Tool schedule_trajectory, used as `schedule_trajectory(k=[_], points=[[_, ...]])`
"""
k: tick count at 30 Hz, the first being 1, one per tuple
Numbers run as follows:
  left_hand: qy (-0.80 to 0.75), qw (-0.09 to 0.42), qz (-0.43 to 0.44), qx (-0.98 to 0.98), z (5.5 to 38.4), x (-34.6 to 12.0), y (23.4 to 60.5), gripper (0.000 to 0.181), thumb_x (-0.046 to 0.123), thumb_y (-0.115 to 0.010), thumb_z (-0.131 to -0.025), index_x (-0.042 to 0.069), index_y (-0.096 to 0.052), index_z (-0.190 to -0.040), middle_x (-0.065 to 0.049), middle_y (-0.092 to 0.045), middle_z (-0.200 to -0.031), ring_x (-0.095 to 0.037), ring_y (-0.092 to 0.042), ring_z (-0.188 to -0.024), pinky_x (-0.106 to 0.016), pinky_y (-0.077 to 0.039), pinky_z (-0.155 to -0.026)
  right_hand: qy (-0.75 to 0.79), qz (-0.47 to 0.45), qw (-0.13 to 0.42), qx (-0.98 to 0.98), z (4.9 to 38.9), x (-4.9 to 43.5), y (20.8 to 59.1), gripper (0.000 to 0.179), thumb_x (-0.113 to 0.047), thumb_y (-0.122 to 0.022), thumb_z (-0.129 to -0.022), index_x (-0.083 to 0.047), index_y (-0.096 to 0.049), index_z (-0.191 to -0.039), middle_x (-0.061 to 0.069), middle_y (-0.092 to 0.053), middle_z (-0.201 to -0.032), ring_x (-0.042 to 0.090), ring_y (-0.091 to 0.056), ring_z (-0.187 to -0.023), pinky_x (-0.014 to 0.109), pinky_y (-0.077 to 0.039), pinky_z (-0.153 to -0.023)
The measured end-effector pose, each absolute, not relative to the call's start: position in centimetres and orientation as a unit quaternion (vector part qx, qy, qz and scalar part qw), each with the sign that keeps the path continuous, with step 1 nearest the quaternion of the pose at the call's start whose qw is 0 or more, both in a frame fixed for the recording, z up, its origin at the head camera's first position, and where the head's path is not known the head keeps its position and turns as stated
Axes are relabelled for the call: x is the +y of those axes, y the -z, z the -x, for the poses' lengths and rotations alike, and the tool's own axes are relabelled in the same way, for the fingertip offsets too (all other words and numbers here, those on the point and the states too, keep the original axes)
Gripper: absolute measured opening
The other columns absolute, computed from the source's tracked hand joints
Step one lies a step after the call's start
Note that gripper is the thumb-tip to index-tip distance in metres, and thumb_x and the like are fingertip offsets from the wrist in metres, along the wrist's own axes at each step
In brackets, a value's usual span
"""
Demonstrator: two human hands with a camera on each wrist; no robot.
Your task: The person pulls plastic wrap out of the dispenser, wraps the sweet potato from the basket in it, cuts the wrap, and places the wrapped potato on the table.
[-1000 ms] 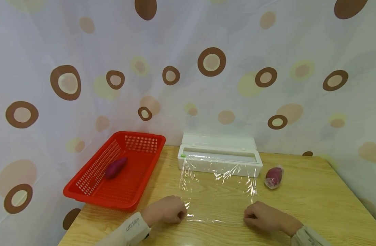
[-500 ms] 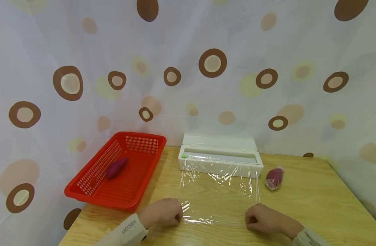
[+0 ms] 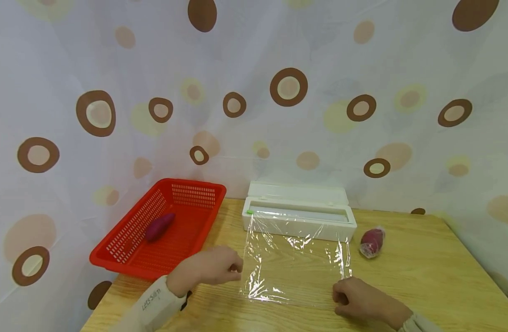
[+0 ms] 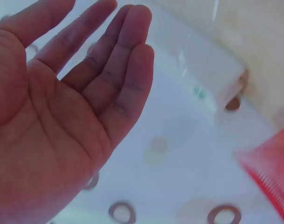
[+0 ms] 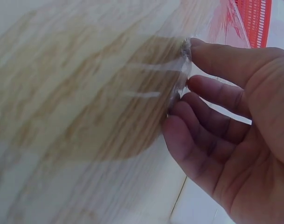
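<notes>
A sheet of cling film (image 3: 295,272) stretches over the wooden table from the open white dispenser box (image 3: 299,226) toward me. My left hand (image 3: 214,265) hovers left of the film's near left corner; in the left wrist view its loosely bent fingers (image 4: 125,70) have nothing between them. At the near right corner is my right hand (image 3: 357,297). The right wrist view has its thumb and fingertips (image 5: 176,128) right at the film's crumpled edge, with a gap between thumb and index finger. A purple sweet potato in clear wrap (image 3: 372,242) lies right of the box.
A red plastic basket (image 3: 195,237) stands at the left with an unwrapped purple sweet potato (image 3: 159,227) inside. Behind the table (image 3: 436,276) hangs a white curtain (image 3: 254,60) with brown rings and pale dots.
My left hand has come away from the film's corner, moving left and up toward the basket. The right hand has stayed nearly in place, its thumb and fingers looser.
</notes>
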State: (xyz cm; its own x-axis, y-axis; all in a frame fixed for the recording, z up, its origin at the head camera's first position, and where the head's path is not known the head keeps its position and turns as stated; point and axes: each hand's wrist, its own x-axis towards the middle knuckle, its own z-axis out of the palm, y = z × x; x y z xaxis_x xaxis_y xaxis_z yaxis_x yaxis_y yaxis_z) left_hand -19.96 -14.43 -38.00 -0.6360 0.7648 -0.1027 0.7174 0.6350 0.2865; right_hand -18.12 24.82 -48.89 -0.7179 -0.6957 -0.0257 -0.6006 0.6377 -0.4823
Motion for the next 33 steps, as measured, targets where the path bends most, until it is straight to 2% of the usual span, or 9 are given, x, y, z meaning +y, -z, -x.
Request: schedule_trajectory(k=[5, 10, 14, 18, 22, 26, 29, 33], points=[[-0.158, 0.098, -0.352, 0.917, 22.0, -17.2, 34.0, 0.008, 0.019, -0.062, -0.092, 0.015, -0.066, -0.085, 0.01, -0.057, -0.073, -0.007, -0.051, -0.066, -0.025, -0.046, -0.063, 0.203, 0.333, 0.096, 0.916, 17.8, 24.9, 48.9, 0.021, -0.029, -0.074, -0.08, -0.023, -0.054, -0.078, -0.017, -0.042, -0.07, -0.002, -0.039, -0.063, 0.02, -0.036, -0.055], [-0.152, 0.091, -0.243, 0.954, 25.7, -20.7, 32.8, 0.011, 0.02, -0.062, -0.091, 0.013, -0.065, -0.099, 0.001, -0.062, -0.086, -0.016, -0.054, -0.075, -0.034, -0.048, -0.071, 0.198, 0.329, 0.092, 0.919, 17.6, 24.9, 48.8, 0.021, -0.03, -0.074, -0.08, -0.023, -0.054, -0.08, -0.016, -0.042, -0.073, -0.001, -0.039, -0.064, 0.02, -0.037, -0.056], [-0.13, 0.092, -0.192, 0.968, 29.0, -23.5, 33.8, 0.027, 0.019, -0.064, -0.09, 0.006, -0.06, -0.112, -0.01, -0.061, -0.103, -0.026, -0.054, -0.091, -0.044, -0.046, -0.085, 0.202, 0.326, 0.103, 0.918, 17.6, 24.8, 48.6, 0.02, -0.031, -0.074, -0.08, -0.022, -0.056, -0.081, -0.016, -0.043, -0.075, -0.001, -0.04, -0.065, 0.021, -0.038, -0.057], [-0.134, 0.104, -0.153, 0.974, 31.5, -25.7, 35.4, 0.039, 0.02, -0.065, -0.088, 0.001, -0.054, -0.12, -0.017, -0.058, -0.115, -0.031, -0.052, -0.099, -0.049, -0.043, -0.092, 0.204, 0.326, 0.107, 0.917, 17.6, 24.9, 48.5, 0.019, -0.031, -0.074, -0.08, -0.022, -0.057, -0.082, -0.017, -0.044, -0.076, -0.002, -0.041, -0.066, 0.021, -0.039, -0.058], [-0.154, 0.129, -0.095, 0.975, 32.7, -27.1, 36.5, 0.05, 0.02, -0.067, -0.086, 0.0, -0.049, -0.128, -0.022, -0.053, -0.124, -0.035, -0.049, -0.105, -0.053, -0.04, -0.095, 0.211, 0.329, 0.108, 0.914, 17.7, 24.9, 48.5, 0.019, -0.031, -0.074, -0.08, -0.022, -0.058, -0.083, -0.017, -0.044, -0.075, -0.002, -0.041, -0.066, 0.021, -0.039, -0.057], [-0.173, 0.154, -0.046, 0.972, 33.1, -28.0, 37.3, 0.063, 0.016, -0.066, -0.087, -0.001, -0.037, -0.14, -0.026, -0.042, -0.137, -0.04, -0.042, -0.117, -0.056, -0.033, -0.1, 0.215, 0.329, 0.109, 0.913, 17.8, 25.0, 48.7, 0.02, -0.03, -0.074, -0.079, -0.022, -0.057, -0.082, -0.017, -0.044, -0.074, -0.001, -0.041, -0.065, 0.021, -0.038, -0.056], [-0.191, 0.173, -0.017, 0.966, 33.3, -28.5, 37.9, 0.069, 0.014, -0.065, -0.087, 0.0, -0.031, -0.145, -0.027, -0.037, -0.141, -0.04, -0.041, -0.119, -0.058, -0.032, -0.1, 0.213, 0.325, 0.111, 0.915, 17.9, 25.0, 48.7, 0.02, -0.03, -0.075, -0.079, -0.022, -0.057, -0.082, -0.017, -0.044, -0.074, -0.001, -0.041, -0.065, 0.021, -0.038, -0.056], [-0.217, 0.186, 0.012, 0.958, 33.4, -29.2, 38.7, 0.071, 0.013, -0.067, -0.085, 0.0, -0.031, -0.145, -0.026, -0.041, -0.138, -0.037, -0.045, -0.112, -0.057, -0.037, -0.097, 0.214, 0.324, 0.113, 0.914, 17.9, 25.0, 48.7, 0.02, -0.029, -0.075, -0.078, -0.023, -0.057, -0.081, -0.017, -0.044, -0.073, -0.001, -0.041, -0.065, 0.021, -0.038, -0.056]])
